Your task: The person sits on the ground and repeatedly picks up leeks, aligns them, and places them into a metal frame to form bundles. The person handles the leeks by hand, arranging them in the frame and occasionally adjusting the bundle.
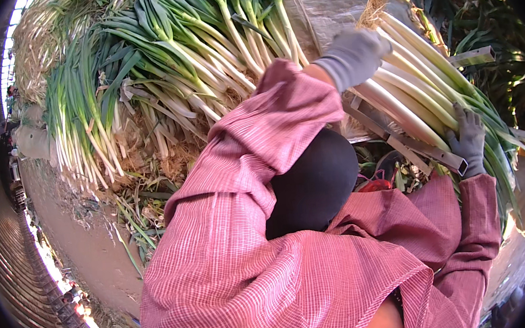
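A bunch of thick white-stalked leeks (416,78) lies across a metal rack of square tubing (422,147). Its roots (371,11) point up the picture, and its green leaves hang toward the lower right. My left hand (353,55), in a grey knit glove, is curled and blurred beside the root ends; its fingers are hidden, so whether it grips anything is unclear. My right hand (468,139), gloved alike, lies cupped over the stalks near where they turn green, with its thumb along the near side.
Rows of loose leeks (197,57) lie on the ground to the left, roots toward me. A plastic sheet (332,1) is beyond the rack. Leaf scraps (147,216) litter the soil. A dark rounded surface (315,182) sits beneath my left arm, and something red (376,182) is under the rack.
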Tool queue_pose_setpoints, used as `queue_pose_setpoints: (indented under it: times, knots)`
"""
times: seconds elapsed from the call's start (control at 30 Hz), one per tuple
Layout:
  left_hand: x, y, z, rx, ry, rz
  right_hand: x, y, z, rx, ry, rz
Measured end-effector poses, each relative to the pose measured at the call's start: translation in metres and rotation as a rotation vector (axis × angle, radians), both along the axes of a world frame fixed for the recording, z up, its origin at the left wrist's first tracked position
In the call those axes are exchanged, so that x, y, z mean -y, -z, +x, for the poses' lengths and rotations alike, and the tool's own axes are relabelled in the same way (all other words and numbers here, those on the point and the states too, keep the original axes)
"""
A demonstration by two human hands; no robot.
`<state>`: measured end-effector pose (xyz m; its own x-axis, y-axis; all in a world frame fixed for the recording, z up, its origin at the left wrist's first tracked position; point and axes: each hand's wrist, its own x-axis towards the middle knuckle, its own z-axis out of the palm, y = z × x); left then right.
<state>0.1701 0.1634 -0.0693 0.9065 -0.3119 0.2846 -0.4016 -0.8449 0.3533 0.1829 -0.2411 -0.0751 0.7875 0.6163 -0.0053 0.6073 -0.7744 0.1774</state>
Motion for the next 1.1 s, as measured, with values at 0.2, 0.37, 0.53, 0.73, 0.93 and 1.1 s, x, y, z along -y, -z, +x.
queue_pose_setpoints:
  times: [0.2, 0.37, 0.53, 0.73, 0.93, 1.1]
  knots:
    - [-0.161, 0.054, -0.04, 0.024, -0.603, -0.75, 0.002, 0.0, -0.002, -0.063, 0.044, 0.019]
    - [-0.253, 0.16, -0.06, -0.502, -1.103, -0.576, -0.007, -0.006, -0.003, -0.076, 0.061, 0.039]
    - [-0.246, 0.236, -0.043, -0.795, -1.207, -0.424, -0.013, -0.011, -0.006, -0.088, 0.054, 0.084]
    - [-0.228, 0.241, -0.027, -0.915, -1.263, -0.457, -0.019, -0.014, -0.006, -0.079, 0.047, 0.081]
    - [-0.234, 0.265, -0.023, -0.849, -1.372, -0.52, -0.023, -0.017, -0.007, -0.082, 0.067, 0.071]
    - [-0.238, 0.276, -0.027, -0.862, -1.298, -0.464, -0.022, -0.015, -0.008, -0.05, 0.045, 0.106]
